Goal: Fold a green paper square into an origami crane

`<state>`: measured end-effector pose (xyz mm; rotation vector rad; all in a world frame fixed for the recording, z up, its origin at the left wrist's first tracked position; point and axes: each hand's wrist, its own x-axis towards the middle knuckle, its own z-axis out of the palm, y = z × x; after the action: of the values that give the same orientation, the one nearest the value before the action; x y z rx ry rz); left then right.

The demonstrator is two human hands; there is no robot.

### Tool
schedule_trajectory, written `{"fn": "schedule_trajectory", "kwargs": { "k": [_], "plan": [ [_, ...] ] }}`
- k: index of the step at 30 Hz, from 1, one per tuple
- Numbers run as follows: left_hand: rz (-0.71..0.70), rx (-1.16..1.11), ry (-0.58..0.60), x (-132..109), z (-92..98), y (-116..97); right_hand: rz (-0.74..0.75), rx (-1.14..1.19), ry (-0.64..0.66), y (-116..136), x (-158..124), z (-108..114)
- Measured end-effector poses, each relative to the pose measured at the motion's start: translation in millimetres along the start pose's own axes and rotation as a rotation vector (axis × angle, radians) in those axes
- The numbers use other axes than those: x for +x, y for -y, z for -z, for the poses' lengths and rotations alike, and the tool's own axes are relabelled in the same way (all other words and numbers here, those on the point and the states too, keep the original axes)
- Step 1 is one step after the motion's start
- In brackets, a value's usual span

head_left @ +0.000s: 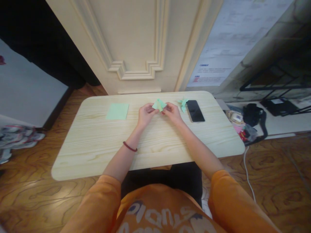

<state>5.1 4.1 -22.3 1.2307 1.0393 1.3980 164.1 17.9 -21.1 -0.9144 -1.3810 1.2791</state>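
A small folded piece of green paper (159, 104) is held up over the far middle of the table. My left hand (146, 114) pinches its left corner between thumb and fingers. At its right corner, my right hand (172, 112) grips it the same way. Pale folds show along the paper's middle. Right of my right hand lies a finished-looking folded green paper figure (183, 104) with pointed parts. A flat square stack of green paper (117, 111) rests left of my left hand.
A black-screened phone (195, 111) lies on the light wooden table (97, 152), beside the paper figure. Behind the table stands a cream panelled door or wall (136, 38). Another person's dark-clothed legs (60, 48) are at the far left. A white cable (246, 171) hangs at right.
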Motion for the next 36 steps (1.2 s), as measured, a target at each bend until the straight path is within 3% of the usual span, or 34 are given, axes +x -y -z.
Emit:
{"fn": "schedule_trajectory", "kwargs": {
  "k": [7,36],
  "plan": [
    [0.008,-0.071,-0.044,0.8,-0.4,3.0,-0.131,0.167,-0.057,2.3,-2.1,-1.6],
    [-0.016,-0.004,-0.089,-0.2,-5.3,6.6,-0.177,0.231,-0.071,-3.8,-3.4,-5.5]
  ]
}}
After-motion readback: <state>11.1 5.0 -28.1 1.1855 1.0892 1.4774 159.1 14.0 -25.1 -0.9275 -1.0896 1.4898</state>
